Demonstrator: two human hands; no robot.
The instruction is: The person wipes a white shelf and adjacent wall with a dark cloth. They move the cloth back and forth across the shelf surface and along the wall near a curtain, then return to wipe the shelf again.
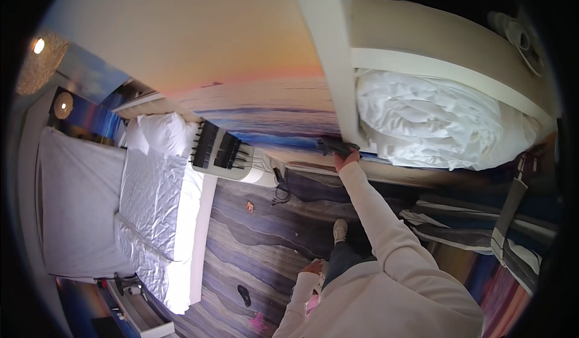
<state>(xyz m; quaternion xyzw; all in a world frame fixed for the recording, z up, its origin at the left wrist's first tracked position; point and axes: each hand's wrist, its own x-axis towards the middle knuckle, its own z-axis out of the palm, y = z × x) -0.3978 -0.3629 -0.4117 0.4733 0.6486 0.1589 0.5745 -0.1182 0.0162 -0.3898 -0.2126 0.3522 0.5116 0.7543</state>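
My right hand [347,158] reaches forward and grips a dark grey cloth [337,146], which lies against the foot of the white post [348,111] beside the wall mural of a sea sunset. Low at my side, my left hand [312,267] is around a white thing with small dark spots [323,272]; what it is cannot be told. Something pink [312,302] shows just below that hand, partly hidden by my sleeve. Crumpled white bedding [434,116] fills a recess to the right of the post.
A bed [149,193] with white pillows stands left. A white stand [235,166] with black devices and cables is against the mural wall. On the patterned floor lie a black slipper [244,295], a pink item [258,322] and small scraps. An open drawer [156,329] juts out lower left.
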